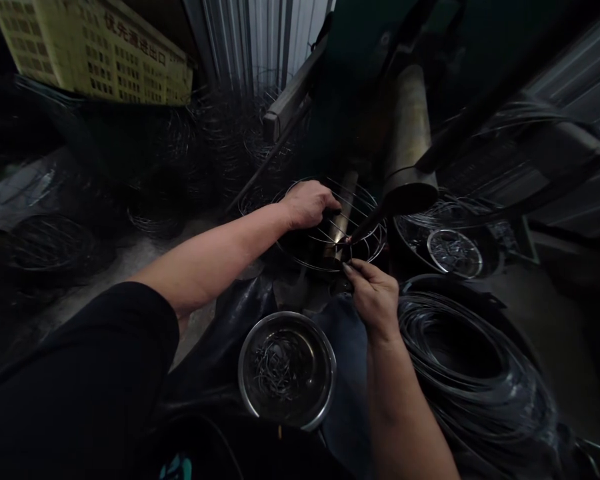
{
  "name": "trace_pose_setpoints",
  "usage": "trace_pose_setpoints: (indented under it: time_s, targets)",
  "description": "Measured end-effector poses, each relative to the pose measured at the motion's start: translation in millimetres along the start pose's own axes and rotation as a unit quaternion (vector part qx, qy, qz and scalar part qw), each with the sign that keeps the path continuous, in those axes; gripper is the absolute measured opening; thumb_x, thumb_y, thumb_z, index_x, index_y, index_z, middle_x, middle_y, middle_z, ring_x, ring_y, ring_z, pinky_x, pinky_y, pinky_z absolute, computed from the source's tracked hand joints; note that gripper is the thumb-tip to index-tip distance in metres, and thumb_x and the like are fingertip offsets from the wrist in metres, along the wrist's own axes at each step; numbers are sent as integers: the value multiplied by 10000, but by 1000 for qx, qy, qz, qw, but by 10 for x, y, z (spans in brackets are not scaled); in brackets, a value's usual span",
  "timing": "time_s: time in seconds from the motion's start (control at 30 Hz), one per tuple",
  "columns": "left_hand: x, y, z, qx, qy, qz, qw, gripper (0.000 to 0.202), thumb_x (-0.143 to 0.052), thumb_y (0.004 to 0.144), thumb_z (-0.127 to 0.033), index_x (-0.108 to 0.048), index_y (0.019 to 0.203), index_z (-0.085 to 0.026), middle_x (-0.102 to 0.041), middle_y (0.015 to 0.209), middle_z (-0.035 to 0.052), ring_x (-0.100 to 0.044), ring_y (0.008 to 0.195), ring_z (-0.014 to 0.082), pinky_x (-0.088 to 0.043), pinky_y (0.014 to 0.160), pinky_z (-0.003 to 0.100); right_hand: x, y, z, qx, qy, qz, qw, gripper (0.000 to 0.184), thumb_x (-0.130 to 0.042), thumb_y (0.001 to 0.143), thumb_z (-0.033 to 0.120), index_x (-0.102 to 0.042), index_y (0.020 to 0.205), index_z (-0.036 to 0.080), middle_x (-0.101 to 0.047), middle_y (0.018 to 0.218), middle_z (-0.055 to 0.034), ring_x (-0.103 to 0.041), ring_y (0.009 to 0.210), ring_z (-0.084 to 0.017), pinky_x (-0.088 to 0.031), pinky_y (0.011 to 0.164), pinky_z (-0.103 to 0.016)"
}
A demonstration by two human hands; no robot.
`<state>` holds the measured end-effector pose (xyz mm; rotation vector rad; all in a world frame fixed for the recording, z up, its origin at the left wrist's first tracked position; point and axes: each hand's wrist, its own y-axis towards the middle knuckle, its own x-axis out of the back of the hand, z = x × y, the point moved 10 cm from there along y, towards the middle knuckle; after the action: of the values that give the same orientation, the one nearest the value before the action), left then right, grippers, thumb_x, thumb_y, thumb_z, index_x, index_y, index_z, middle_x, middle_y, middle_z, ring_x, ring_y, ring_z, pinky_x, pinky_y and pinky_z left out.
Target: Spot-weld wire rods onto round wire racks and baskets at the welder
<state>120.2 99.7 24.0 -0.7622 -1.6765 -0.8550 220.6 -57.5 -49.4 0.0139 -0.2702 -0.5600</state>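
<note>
My left hand is closed on a round wire frame made of thin rings and crossing wires. The frame sits around a brass-coloured lower post of what looks like a spot welder. A dark pointed rod slants down from the upper cylinder, its tip at the frame's wires with a small reddish glint. Just below that tip, my right hand pinches something thin, perhaps a short wire; the fingers hide most of it. Between my legs rests a steel bowl with short bent wire pieces inside.
A large coil of wire lies at the right. Behind it, a wide basin holds a smaller metal bowl of wire bits. Stacked wire frames stand at the back left, near a yellow crate. A squared bar juts out ahead.
</note>
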Motion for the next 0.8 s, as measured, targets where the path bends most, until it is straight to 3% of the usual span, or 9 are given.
trace_pose_setpoints:
  time_s: [0.47,0.67,0.8]
  targets:
    - [-19,-5,5,18,-1,26,1000,561,-546,709,-64,-728,1188,-291,-740,1114,13,-663,1032,187,-479,842,265,-15,43,-113,-26,50,23,998,315,-789,617,436,-782,782,167,-672,663,-1,-547,597,-124,-432,588,-258]
    - [-2,-16,1,21,13,21,999,566,-540,716,-53,-721,1203,-278,-745,1111,28,-668,1045,195,-483,837,260,-113,-1,-227,-108,148,6,983,387,-825,539,452,-751,756,141,-542,501,44,-407,450,-76,-319,444,-222]
    - [-30,-10,38,31,13,25,999,574,-547,711,-54,-716,1212,-278,-749,1091,28,-673,1038,197,-484,837,260,-133,-49,-185,-127,181,-25,975,428,-832,475,469,-730,729,139,-518,479,54,-396,430,-71,-290,410,-213]
